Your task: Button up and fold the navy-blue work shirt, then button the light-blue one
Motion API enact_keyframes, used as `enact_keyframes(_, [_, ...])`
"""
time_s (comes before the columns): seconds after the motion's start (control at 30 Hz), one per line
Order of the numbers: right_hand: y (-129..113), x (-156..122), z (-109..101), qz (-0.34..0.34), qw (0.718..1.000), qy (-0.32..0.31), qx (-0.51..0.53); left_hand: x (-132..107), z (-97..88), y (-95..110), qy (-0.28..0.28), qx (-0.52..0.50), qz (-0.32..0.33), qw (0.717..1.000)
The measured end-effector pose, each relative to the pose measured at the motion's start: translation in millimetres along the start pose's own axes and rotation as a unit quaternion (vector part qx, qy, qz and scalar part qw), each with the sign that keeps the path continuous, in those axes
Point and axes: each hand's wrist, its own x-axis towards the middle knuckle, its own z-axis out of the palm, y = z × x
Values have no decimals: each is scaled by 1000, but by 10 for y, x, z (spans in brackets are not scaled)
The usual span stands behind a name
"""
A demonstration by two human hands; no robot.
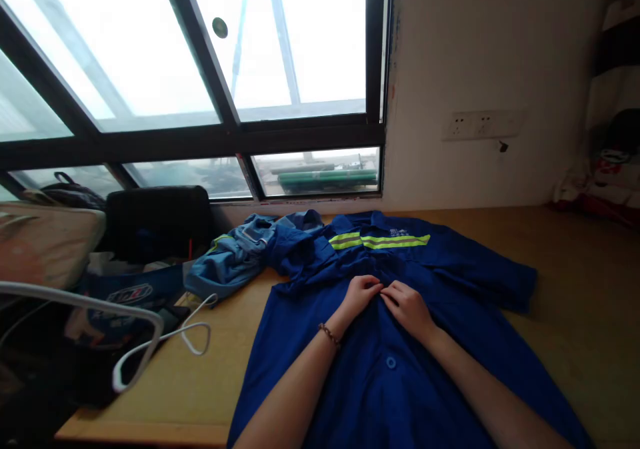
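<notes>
A dark blue work shirt [295, 349] with yellow-green reflective strips [395, 242] across its chest lies spread on the wooden table. My left hand [361, 296] and my right hand [406, 308] meet at its front placket, below the strips. Fingers of both hands are pinched on the shirt's front edge, nearly touching each other. Whatever lies between the fingertips, perhaps a button, is too small and covered to make out. Lower on the placket a round blue button [391, 363] shows. A beaded bracelet circles my left wrist.
Crumpled light blue clothing [225, 269] lies against the shirt's left sleeve area. A white cable [200, 352] curls over the table's [200, 396] left part. Bags and a black chair back [159, 222] crowd the left. Behind are a window and a wall with sockets [483, 125].
</notes>
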Motion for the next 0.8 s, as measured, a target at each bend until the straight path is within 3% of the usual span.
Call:
enact_keyframes(0.17, [11, 4, 14, -3, 1000, 19, -11, -27, 70, -7, 24, -70, 3, 997])
enact_keyframes(0.8, [96, 1, 78, 86, 996, 18, 6, -78, 64, 92, 35, -42, 27, 998])
